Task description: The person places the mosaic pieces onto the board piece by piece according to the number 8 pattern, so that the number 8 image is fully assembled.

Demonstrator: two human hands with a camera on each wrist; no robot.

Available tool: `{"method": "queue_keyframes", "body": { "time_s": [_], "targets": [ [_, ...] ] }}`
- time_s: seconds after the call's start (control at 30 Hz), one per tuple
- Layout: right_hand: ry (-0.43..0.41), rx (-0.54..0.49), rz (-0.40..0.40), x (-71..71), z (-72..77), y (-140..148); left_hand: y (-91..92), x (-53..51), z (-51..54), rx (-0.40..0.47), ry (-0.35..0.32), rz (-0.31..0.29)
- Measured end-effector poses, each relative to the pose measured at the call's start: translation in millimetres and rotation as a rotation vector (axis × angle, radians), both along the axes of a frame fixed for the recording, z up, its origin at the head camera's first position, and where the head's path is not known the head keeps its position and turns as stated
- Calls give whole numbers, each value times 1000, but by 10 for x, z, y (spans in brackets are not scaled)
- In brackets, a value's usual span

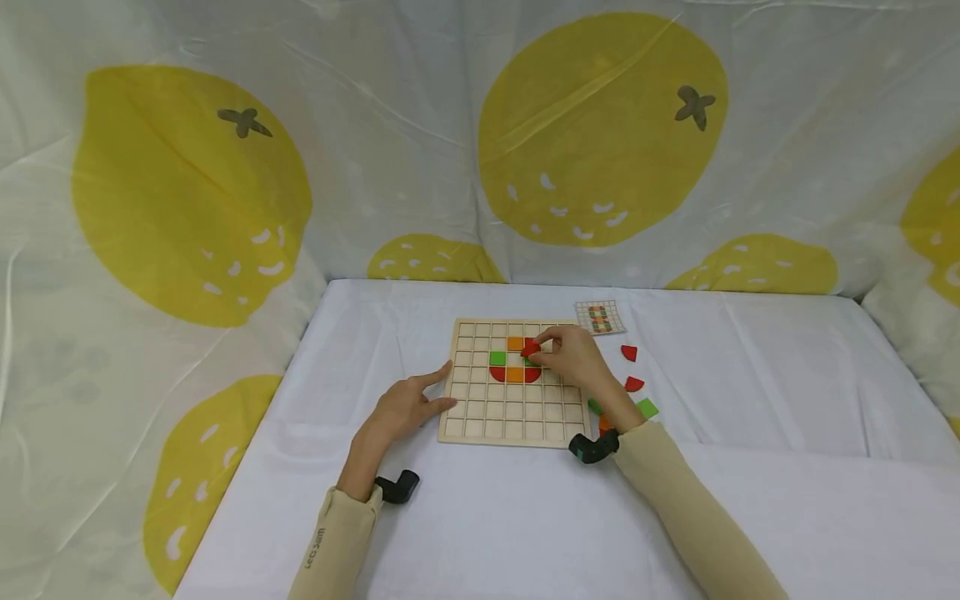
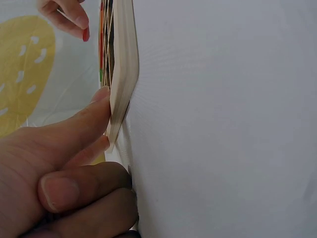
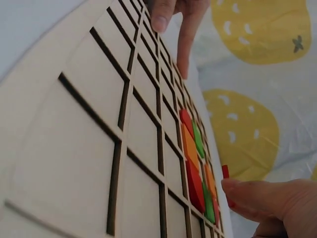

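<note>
Red, a piece [image 2: 86, 34] sits pinched in the right fingers [image 3: 250, 192]; spread left fingers [image 1: 432, 377] touch the board's [image 1: 483, 412] edge.

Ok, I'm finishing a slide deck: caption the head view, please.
The left hand touches the edge of a gridded wooden board while the right hand holds a red piece over it.

A pale, softly wrinkled fabric backdrop [image 1: 397, 108] hangs behind and to either side of a flat, creased white tablecloth [image 1: 757, 375]. Large yellow lemons [image 1: 600, 158] are printed on the fabric, two showing grey-brown, star-shaped stems [image 1: 694, 107]. At the far right edge, a cropped yellow print [image 1: 933, 204] is probably another lemon.
</note>
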State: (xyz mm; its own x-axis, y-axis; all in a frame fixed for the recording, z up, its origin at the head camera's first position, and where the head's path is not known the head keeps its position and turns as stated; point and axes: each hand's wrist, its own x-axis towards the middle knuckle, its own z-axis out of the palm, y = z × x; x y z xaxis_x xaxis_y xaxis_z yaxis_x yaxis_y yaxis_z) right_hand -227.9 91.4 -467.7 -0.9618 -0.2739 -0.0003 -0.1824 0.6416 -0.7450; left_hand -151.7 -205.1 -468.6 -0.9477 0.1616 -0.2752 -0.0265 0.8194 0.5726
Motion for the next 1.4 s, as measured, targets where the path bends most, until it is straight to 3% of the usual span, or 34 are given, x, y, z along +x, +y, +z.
{"method": "queue_keyframes", "body": {
  "time_s": [0.43,1.4],
  "targets": [
    [28,-51,4,-163,-130,-358,13,-6,-3,1,-3,8],
    [-27,-84,34,-222,-121,-444,6,-1,-2,12,1,2]
  ]
}}
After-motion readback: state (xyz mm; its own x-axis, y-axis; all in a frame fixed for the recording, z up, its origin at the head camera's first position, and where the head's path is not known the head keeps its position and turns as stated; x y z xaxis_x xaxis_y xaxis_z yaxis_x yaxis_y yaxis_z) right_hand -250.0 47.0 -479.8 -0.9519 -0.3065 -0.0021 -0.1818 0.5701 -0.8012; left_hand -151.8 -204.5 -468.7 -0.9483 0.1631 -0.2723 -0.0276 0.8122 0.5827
